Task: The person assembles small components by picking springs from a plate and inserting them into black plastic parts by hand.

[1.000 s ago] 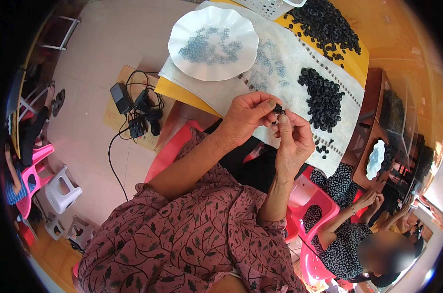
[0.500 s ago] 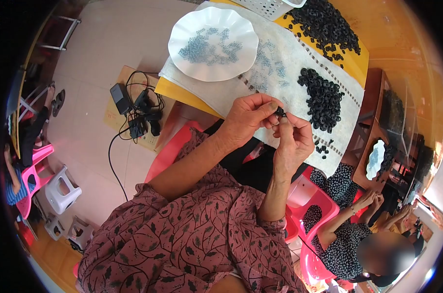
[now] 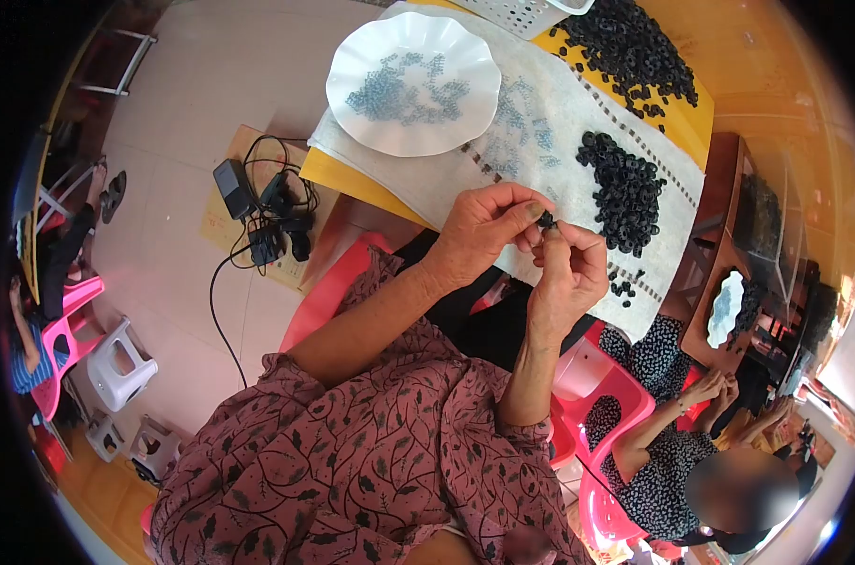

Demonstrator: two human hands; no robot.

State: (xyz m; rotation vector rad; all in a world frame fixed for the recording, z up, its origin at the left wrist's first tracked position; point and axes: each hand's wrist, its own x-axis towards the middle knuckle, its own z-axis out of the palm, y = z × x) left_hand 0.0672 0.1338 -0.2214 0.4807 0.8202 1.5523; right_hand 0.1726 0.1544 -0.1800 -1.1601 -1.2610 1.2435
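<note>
Over the near edge of the cloth, my left hand (image 3: pixel 488 231) is closed in a pinch on a small black plastic part (image 3: pixel 545 218). My right hand (image 3: pixel 570 268) meets it from the right, thumb and forefinger pressed together at the part's lower end; whatever lies between those fingertips is too small to make out. Beyond my hands, a white wavy-rimmed plate (image 3: pixel 413 137) carries many tiny, pale blue-grey spring-like pieces (image 3: pixel 380 92). More such pieces lie loose on the cloth beside it. Right of my hands is a pile of black parts (image 3: pixel 623 198).
A white cloth (image 3: pixel 550 85) covers much of the yellow table (image 3: pixel 361 188). A larger black heap (image 3: pixel 630 52) and a white perforated basket (image 3: pixel 517 14) are at the far side. Cables and adapters (image 3: pixel 272 212) sit to the left. A co-worker (image 3: pixel 672 452) sits at the right.
Both hands stay joined at the black part, with only a slight shift of the fingertips. The plate and piles stay where they were.
</note>
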